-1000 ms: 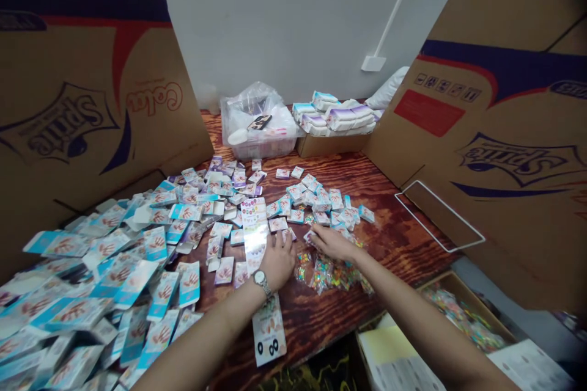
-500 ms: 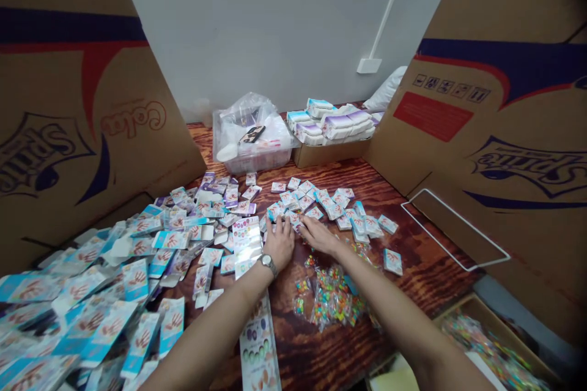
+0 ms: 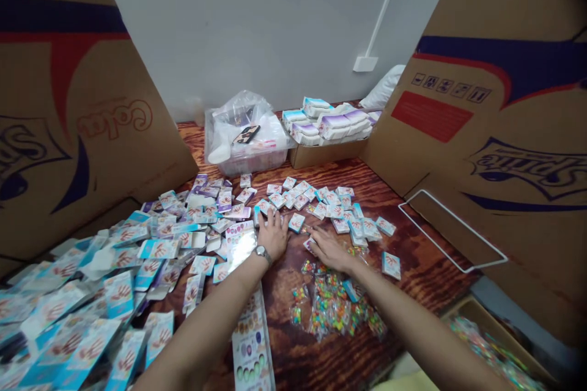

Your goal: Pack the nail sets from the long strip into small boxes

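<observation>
My left hand [image 3: 273,236], a watch [image 3: 262,252] on its wrist, lies with fingers spread over small boxes near the top of the long printed sheet [image 3: 250,342]. To its right, my right hand [image 3: 329,249] rests on the table, fingers apart, with a small box [image 3: 310,245] at its fingertips. Between the hands is a blue-and-white box [image 3: 296,222]. Many similar small boxes [image 3: 337,211] are bunched beyond them. Clear packets of colourful pieces [image 3: 331,302] lie just below my right hand.
Flat open cartons [image 3: 119,293] are heaped at the left. A clear plastic tub [image 3: 252,162] and a cardboard box [image 3: 328,154] of stacked packs stand at the back. Large cardboard sheets [image 3: 151,153] flank the table [image 3: 413,284]. A box of packets [image 3: 495,348] is at lower right.
My right hand has moved right and toward me, away from my left hand, opening a gap with a box in it. My left hand has shifted slightly. The view has turned a little right.
</observation>
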`<state>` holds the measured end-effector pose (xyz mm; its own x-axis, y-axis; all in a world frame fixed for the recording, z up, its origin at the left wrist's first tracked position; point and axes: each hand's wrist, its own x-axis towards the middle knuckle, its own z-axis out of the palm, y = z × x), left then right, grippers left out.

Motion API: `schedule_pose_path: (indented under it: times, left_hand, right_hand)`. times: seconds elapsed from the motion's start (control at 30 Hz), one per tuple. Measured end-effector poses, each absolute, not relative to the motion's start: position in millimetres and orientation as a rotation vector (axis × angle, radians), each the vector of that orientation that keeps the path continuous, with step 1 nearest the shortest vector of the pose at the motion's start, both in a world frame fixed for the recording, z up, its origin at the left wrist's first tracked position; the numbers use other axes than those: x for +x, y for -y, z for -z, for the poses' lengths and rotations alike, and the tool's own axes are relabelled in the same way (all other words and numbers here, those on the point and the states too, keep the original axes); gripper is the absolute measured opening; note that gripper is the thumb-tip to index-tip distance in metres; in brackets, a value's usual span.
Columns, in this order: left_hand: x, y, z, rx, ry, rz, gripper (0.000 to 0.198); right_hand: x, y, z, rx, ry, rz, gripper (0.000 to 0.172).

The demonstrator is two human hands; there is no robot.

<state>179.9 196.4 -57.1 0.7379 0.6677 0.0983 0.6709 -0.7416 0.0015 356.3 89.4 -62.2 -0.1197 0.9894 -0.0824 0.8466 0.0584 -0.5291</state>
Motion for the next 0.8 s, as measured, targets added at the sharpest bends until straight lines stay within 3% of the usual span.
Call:
schedule_pose_path:
  times: [0.2, 0.57, 0.8]
  left_hand:
    - [193.6, -210.1, 53.2, -2.912, 1.179, 0.218, 0.047]
    - [187.2, -172.1, 42.9, -3.175, 0.722, 0.195, 0.030]
    - [207.0, -235.5, 45.7, -2.988, 1.154, 0.083, 0.027]
  right_hand:
    - [327.8, -62.1, 49.8, -1.758, 2.018, -0.744, 0.033]
    - [399.3, -136.0, 54.0, -2.027, 1.629, -0.351, 0.022]
    - [396.0, -156.4, 66.5, -1.943, 1.911, -0.399, 0.022]
